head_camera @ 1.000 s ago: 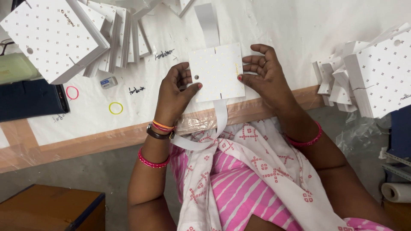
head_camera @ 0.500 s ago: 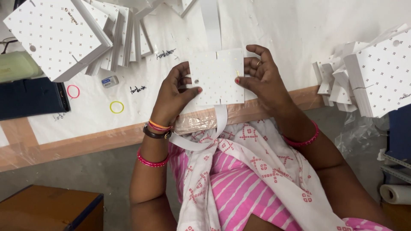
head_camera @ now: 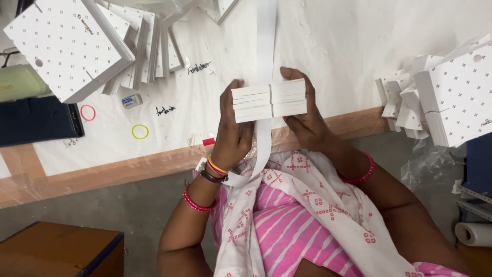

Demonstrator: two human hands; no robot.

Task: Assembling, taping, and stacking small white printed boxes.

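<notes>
Both hands hold a small stack of white square cards (head_camera: pixel 287 100) on edge above the white table cover. My left hand (head_camera: pixel 233 125) grips the stack's left end, my right hand (head_camera: pixel 302 120) its right end. A white paper band (head_camera: pixel 266 46) runs from the far side of the table over the middle of the stack and down toward my lap.
Piles of white dotted cards (head_camera: pixel 77 46) lie fanned at the back left, and more white dotted cards (head_camera: pixel 451 97) are stacked at the right. Pink rubber band (head_camera: pixel 87 113), yellow rubber band (head_camera: pixel 140 132) and small eraser (head_camera: pixel 131 100) lie on the sheet. A dark case (head_camera: pixel 36 120) sits at left.
The stack was lying with its flat face up; both hands have tipped it so its edge faces me, with the band now across the middle.
</notes>
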